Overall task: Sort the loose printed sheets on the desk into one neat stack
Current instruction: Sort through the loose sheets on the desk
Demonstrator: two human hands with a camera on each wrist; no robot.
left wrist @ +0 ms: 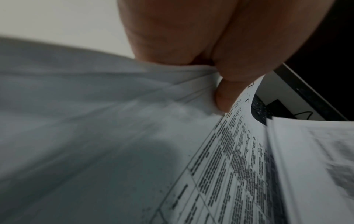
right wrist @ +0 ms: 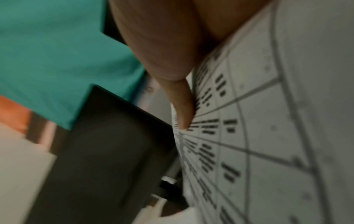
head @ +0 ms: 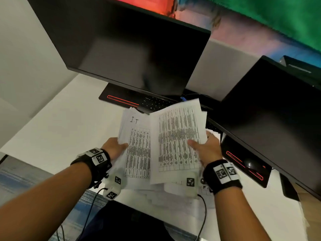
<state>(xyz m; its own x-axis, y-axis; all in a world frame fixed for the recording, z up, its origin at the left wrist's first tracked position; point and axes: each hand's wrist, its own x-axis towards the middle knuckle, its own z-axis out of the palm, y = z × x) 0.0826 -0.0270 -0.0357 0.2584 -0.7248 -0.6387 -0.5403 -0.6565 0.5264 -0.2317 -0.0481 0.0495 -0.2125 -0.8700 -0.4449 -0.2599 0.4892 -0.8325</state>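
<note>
**A:** What is nearest to me?

**B:** Your two forearms, each with a black wrist strap. Your left hand [head: 113, 147] pinches the left edge of a bundle of printed sheets [head: 139, 150], thumb on top and fingers curled beneath. Your right hand [head: 207, 148] grips a second bundle [head: 177, 136] from the right, thumb [right wrist: 182, 109] lying flat across the printed table.

**A:** How do the two bundles sit?

**B:** Both are lifted above the white desk [head: 60, 133]. The right bundle overlaps the left one and tilts away from it, so the edges do not line up. More loose pages [head: 173, 195] lie flat on the desk under your wrists.

**A:** And beyond?

**B:** A black keyboard [head: 156, 103] just behind the papers, then a large dark monitor [head: 132, 49]. A second dark monitor [head: 271, 115] stands to your right, with a black mouse [head: 250, 164] beneath it.
</note>
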